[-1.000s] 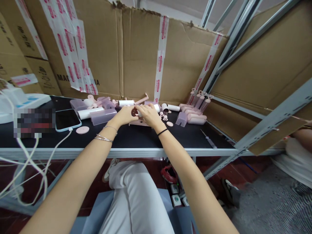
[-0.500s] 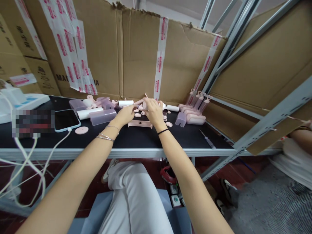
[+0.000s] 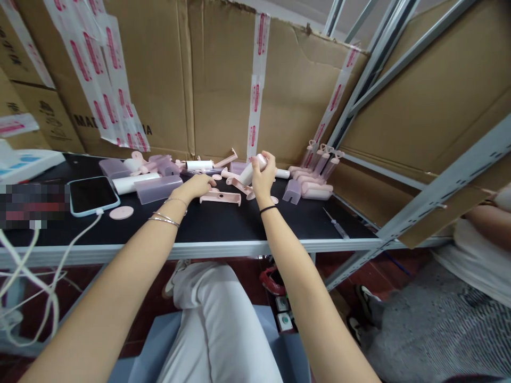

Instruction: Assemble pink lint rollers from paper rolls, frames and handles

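Roller [image 3: 253, 169]: white cylinder, lifted off the bench [image 3: 223, 223], clenched in my right hand [image 3: 263, 178] at mid-barrel, tilted up to the left. I judge it light, stiff enough to squeeze, with a smooth skin that could slip; taking it around the middle looks safest to me.

Left hand [image 3: 196, 186] lies low on the bench, fingers curled loosely over small pink bits; I cannot tell whether it grasps any. Just near of it lies a pink bracket [image 3: 220, 198], flat, hard moulded plastic with a hole.

Left: clear lilac cover [image 3: 158, 188], glossy and thin-walled, then a phone [image 3: 93, 194] on a cable. Right: finished pink rollers [image 3: 315, 187] stacked. Far side: taped cardboard [image 3: 223, 80]. A second person's arm [image 3: 485, 215] shows far right.
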Demonstrator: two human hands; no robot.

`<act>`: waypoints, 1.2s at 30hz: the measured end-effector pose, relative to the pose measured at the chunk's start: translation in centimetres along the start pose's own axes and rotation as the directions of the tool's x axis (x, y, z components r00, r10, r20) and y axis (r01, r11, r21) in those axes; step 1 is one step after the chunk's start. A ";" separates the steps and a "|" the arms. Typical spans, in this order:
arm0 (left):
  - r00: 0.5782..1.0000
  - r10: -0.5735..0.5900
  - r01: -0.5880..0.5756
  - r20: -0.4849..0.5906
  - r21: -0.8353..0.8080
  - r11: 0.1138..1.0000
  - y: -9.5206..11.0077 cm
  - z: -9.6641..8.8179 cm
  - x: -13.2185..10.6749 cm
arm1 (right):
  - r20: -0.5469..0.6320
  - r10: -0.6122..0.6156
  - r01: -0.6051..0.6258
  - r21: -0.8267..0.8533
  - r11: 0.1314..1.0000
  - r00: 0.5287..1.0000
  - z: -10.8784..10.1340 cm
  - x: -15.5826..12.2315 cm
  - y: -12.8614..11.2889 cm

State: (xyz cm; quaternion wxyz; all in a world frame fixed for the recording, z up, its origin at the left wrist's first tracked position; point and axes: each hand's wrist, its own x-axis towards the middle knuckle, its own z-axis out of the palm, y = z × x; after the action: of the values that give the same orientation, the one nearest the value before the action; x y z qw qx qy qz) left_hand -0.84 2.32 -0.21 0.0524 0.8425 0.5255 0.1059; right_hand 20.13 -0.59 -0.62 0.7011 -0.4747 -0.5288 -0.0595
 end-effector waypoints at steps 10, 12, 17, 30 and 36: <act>0.979 -0.200 0.205 -0.046 0.208 0.956 -0.6 -1.6 -4.0 | 0.085 0.550 -0.530 0.422 0.735 0.831 -0.2 0.8 1.1; 0.977 -0.212 0.213 -0.027 0.185 0.959 -0.6 -1.4 -4.0 | 0.137 0.599 -0.582 0.480 0.656 0.789 0.1 0.8 1.4; 0.950 -0.268 0.264 -0.161 -0.049 0.963 -1.0 -1.2 -3.0 | 0.249 0.521 -0.573 0.460 0.678 0.817 0.8 0.4 1.5; 0.976 -0.096 -0.135 -0.196 -0.887 0.441 2.9 0.0 -2.6 | 0.457 0.348 -0.546 0.429 0.720 0.819 2.2 -2.0 -1.6; 0.975 -0.047 -0.161 -0.218 -0.834 0.527 2.8 0.3 -2.7 | 0.508 0.237 -0.468 0.395 0.791 0.828 2.3 -2.1 -1.0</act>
State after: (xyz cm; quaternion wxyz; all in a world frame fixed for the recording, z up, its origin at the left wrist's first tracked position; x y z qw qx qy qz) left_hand 0.49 -1.33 -0.33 0.3943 0.7110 0.3824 0.4391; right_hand 17.11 -0.35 -1.70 0.6627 -0.3684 -0.5665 0.3228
